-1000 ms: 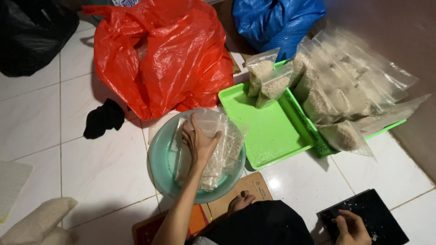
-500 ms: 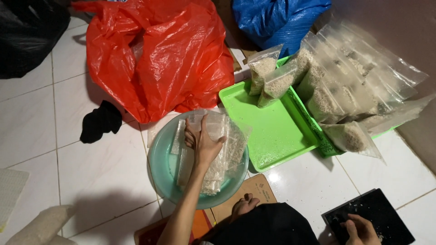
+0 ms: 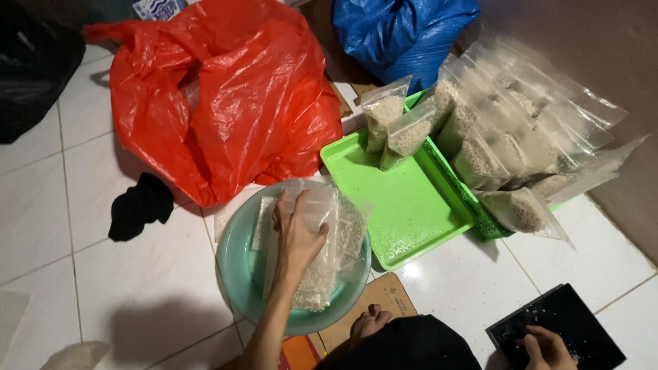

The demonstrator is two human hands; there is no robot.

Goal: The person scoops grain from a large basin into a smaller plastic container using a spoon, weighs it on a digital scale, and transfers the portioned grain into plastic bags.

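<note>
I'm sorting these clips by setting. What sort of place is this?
Probably a home floor used for packing by hand, not a workshop. A person sits on white floor tiles, with small clear bags of grain piled on a green tray and a red plastic sack beside it.

Left hand (image 3: 296, 233) reaches forward, fingers spread palm-down; right hand (image 3: 545, 346) curled low at right.

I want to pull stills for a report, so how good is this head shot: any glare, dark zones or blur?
Head view: light is uneven, bright on the white floor tiles with a small glare spot beside the green tray, dim at the black bag and the right wall. The left hand on the clear bags in the teal basin is sharp; a soft shadow falls to the basin's left. The right hand is cropped at the bottom edge.
</note>
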